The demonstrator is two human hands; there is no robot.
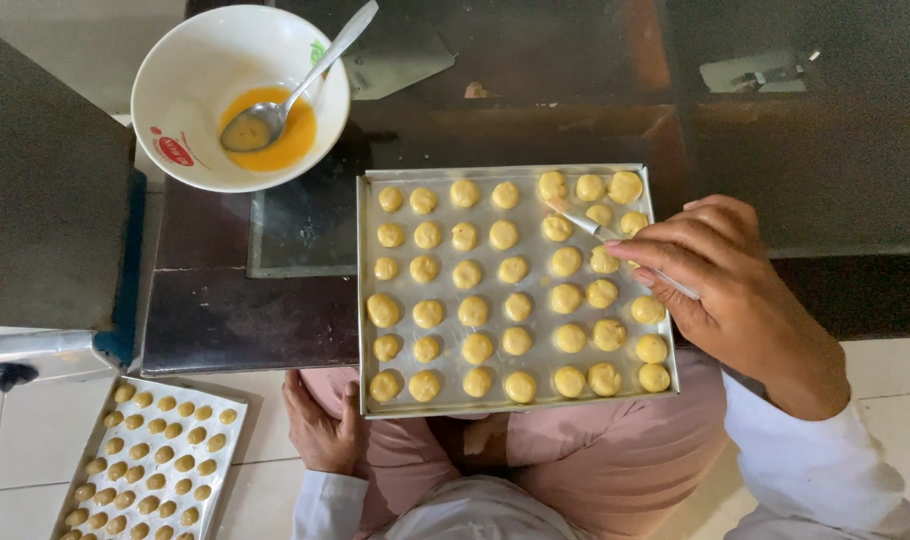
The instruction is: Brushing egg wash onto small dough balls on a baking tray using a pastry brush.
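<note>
Metal tray [367,300] of round dough balls [475,310], thin brush [585,222] in right hand [725,290]

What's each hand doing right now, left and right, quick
Left hand: open, holding nothing, resting on the lap under the baking tray.
Right hand: closed on a small brush, its tip at a dough ball.

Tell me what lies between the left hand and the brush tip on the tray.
In the head view, rows of dough balls on the metal tray lie between the left hand at its near corner and the brush held by the right hand.
</note>
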